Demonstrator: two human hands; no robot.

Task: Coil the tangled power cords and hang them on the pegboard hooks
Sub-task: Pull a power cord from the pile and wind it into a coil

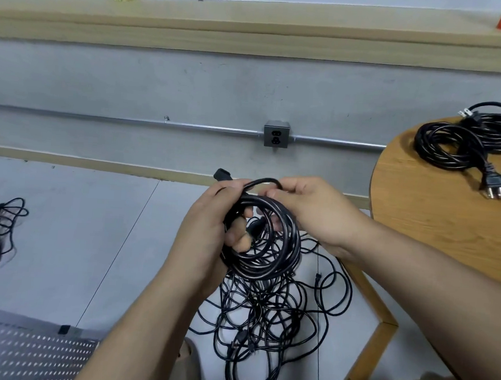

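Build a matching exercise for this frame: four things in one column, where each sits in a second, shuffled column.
Things:
1. Black power cord wound into a round coil
2. Loose tangle of thin black cords
3. Two finished coils of black cord with plugs
4. Grey metal double socket box

Places:
A. On the grey wall, on the metal conduit
B. On the round wooden table
C. Held in both hands, left hand and right hand
D. On the pale floor, below the hands

Pairs: 1-C, 2-D, 3-B, 4-A
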